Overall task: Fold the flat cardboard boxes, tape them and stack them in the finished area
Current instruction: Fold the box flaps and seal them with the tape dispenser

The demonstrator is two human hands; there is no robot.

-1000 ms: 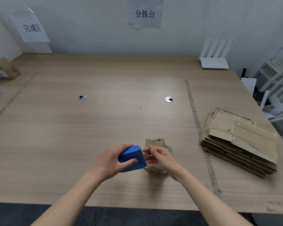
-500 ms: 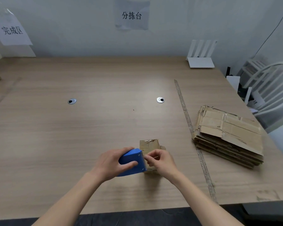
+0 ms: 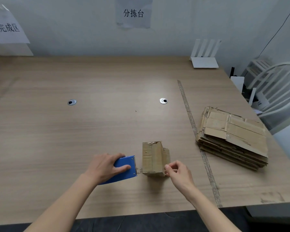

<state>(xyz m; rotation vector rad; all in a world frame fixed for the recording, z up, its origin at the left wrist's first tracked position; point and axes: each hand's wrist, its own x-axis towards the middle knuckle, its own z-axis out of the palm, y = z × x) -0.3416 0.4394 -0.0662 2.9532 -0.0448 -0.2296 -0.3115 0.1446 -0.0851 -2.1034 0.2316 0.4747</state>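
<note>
Folded box (image 3: 152,159) stands on table (image 3: 74,139), well left of flat stack (image 3: 231,138). Left hand (image 3: 105,166) grips blue tape dispenser (image 3: 124,169) at box's left side; right hand (image 3: 177,171) pinches something at box's right edge (likely tape end, too small to tell). Risks: light box tips under pull, tape wrinkles or misses seam.

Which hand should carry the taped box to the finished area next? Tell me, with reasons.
Right, probably. The right hand is already at the small cardboard box, pinching at its near right corner, while the left hand grips the blue tape dispenser.
</note>
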